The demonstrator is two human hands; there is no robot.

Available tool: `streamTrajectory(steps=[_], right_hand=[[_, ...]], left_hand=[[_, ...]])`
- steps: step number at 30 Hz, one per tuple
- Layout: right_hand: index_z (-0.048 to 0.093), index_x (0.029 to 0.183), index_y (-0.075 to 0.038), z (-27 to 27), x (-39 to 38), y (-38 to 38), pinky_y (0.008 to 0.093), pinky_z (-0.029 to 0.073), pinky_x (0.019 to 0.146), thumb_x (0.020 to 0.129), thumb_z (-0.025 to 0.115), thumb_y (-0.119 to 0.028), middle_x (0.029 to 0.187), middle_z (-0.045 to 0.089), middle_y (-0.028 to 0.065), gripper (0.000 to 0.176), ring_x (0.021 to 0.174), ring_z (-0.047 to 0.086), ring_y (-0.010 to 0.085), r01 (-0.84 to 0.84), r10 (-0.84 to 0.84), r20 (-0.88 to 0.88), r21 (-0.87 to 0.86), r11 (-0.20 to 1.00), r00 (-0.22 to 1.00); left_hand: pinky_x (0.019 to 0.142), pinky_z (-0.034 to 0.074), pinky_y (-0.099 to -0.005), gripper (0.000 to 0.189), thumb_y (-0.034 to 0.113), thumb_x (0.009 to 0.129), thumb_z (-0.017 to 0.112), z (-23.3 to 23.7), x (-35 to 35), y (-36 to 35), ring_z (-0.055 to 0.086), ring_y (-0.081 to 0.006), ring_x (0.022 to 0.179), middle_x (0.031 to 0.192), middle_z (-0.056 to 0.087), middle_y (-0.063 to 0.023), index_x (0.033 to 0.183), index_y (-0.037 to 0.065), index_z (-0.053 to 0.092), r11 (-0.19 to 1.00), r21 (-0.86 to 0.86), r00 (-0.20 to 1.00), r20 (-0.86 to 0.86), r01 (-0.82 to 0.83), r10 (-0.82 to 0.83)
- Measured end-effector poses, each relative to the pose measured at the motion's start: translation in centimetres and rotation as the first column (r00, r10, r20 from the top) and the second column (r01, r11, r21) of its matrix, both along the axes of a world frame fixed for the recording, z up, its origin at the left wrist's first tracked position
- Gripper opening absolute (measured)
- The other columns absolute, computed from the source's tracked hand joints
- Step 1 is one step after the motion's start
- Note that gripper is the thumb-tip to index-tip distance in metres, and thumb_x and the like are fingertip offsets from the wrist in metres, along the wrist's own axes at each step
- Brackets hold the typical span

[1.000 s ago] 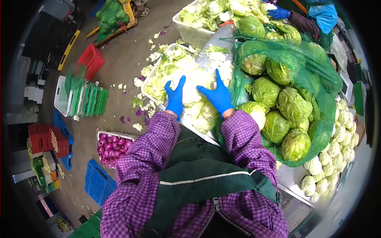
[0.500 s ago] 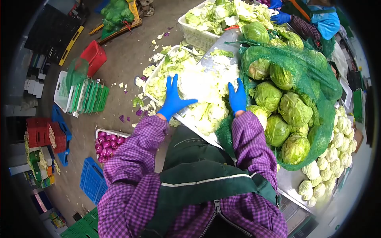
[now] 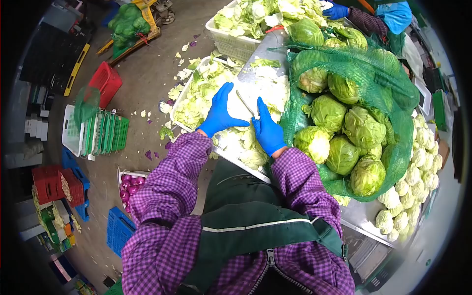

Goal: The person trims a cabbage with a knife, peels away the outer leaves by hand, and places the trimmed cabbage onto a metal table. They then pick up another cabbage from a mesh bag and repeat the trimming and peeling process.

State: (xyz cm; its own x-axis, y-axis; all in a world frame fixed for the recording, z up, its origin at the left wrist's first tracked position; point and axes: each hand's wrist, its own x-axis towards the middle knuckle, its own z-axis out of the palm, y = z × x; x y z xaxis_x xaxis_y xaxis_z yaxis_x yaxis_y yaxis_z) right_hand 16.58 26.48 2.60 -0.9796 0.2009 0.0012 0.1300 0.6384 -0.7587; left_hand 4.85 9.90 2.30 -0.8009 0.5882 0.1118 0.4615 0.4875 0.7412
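My left hand (image 3: 221, 112), in a blue glove, is open with thumb spread wide over pale cabbage leaves. My right hand (image 3: 268, 129), gloved alike, has its fingers stretched out and its thumb apart. A thin knife-like tool (image 3: 244, 102) lies slantwise between the hands, its near end right at my right thumb and fingertips. Beneath both hands, loose cabbage leaves (image 3: 244, 147) cover part of the metal table (image 3: 270, 45); the middle is washed out by glare. Close on the right, whole green cabbages (image 3: 328, 114) fill an opened green mesh bag (image 3: 400, 105).
Crates of trimmed leaves (image 3: 231, 45) stand beyond and left of the table. Trimmed cabbages (image 3: 419, 160) are piled at right. A co-worker's gloved hand (image 3: 336, 10) is at the top. Left on the floor are a red bin (image 3: 104, 83), green crates (image 3: 110, 130) and red onions (image 3: 129, 187).
My right hand has moved left, away from the mesh bag, to the near end of the thin tool. The left hand stays spread over the leaves. The view has shifted slightly.
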Motion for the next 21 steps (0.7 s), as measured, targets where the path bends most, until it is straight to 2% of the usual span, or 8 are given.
streamTrajectory(steps=[2,5,7,11,13,15,19,21], right_hand=[[0.021,0.146,-0.016,-0.1,-0.7,-0.1,0.0426,0.05,0.078,0.093,0.048,-0.025,0.131,0.049,0.0202,0.06,0.088,0.063,0.0376,-0.008,0.005,0.049,0.066,0.998,0.999],[0.026,0.144,-0.022,-0.5,-2.6,0.2,0.0463,0.051,0.066,0.092,0.047,-0.03,0.12,0.055,0.0251,0.057,0.079,0.063,0.0395,0.115,-0.121,0.101,0.063,0.991,0.988],[0.036,0.14,-0.023,-1.4,-4.6,1.6,0.0476,0.05,0.069,0.092,0.046,-0.031,0.104,0.063,0.0234,0.051,0.079,0.063,0.0398,0.367,-0.354,0.253,-0.005,0.93,0.9],[0.041,0.138,-0.023,-5.7,-7.5,4.2,0.0477,0.049,0.073,0.091,0.047,-0.032,0.098,0.065,0.0224,0.048,0.082,0.063,0.0401,0.41,-0.379,0.228,-0.101,0.907,0.897],[0.041,0.137,-0.021,-5.7,-8.0,4.1,0.0472,0.048,0.078,0.091,0.047,-0.035,0.098,0.064,0.0227,0.049,0.087,0.062,0.0398,0.4,-0.389,0.244,0.004,0.916,0.888],[0.041,0.138,-0.018,-6.4,-8.4,4.9,0.046,0.047,0.08,0.09,0.05,-0.038,0.099,0.065,0.0222,0.053,0.091,0.062,0.0387,0.389,-0.336,0.228,-0.251,0.887,0.914],[0.043,0.137,-0.012,-3.3,-6.0,4.1,0.0374,0.05,0.072,0.086,0.06,-0.034,0.091,0.067,0.018,0.058,0.078,0.064,0.027,0.401,-0.413,0.039,-0.34,0.851,0.91],[0.043,0.137,-0.01,-0.9,-3.8,2.7,0.0338,0.051,0.067,0.085,0.064,-0.033,0.089,0.067,0.0157,0.06,0.072,0.063,0.0214,0.387,-0.444,-0.032,-0.439,0.811,0.895]], left_hand=[[0.109,0.025,-0.0446,0.121,0.047,0.046,0.088,-0.3,0.2,0.1,0.029,-0.0373,0.132,0.144,0.028,-0.0212,0.141,0.002,0.027,1.0,0.023,1.0,0.008,-0.015,0.014],[0.108,0.026,-0.0455,0.118,0.047,0.046,0.088,-0.9,1.2,0.9,0.029,-0.0383,0.13,0.141,0.031,-0.0211,0.138,0.002,0.029,0.994,0.082,0.994,-0.078,-0.07,0.077],[0.108,0.027,-0.0447,0.116,0.043,0.046,0.09,-1.0,2.5,0.9,0.03,-0.0363,0.13,0.139,0.032,-0.0201,0.137,0.001,0.03,0.987,0.08,0.975,-0.164,-0.136,0.148],[0.109,0.026,-0.0457,0.117,0.042,0.046,0.091,-2.3,3.1,-1.3,0.028,-0.0373,0.13,0.139,0.028,-0.0209,0.136,0.001,0.028,0.977,0.193,0.984,-0.134,-0.089,0.116],[0.11,0.026,-0.0453,0.12,0.041,0.045,0.091,-2.5,3.9,-2.3,0.028,-0.0365,0.131,0.139,0.027,-0.021,0.137,0.0,0.026,0.97,0.224,0.98,-0.146,-0.098,0.133],[0.109,0.027,-0.0455,0.122,0.041,0.045,0.091,-2.9,4.8,-2.2,0.028,-0.0367,0.13,0.139,0.026,-0.021,0.137,-0.001,0.023,0.94,0.28,0.967,-0.104,-0.195,0.232],[0.108,0.028,-0.0453,0.122,0.043,0.046,0.091,-2.4,3.5,-0.3,0.029,-0.0373,0.13,0.138,0.028,-0.0218,0.138,-0.001,0.024,0.907,0.281,0.94,-0.046,-0.313,0.338],[0.109,0.027,-0.0424,0.117,0.041,0.05,0.089,-0.8,2.5,0.5,0.028,-0.0358,0.131,0.136,0.031,-0.0217,0.138,-0.002,0.025,0.93,0.105,0.933,-0.035,-0.354,0.359]])
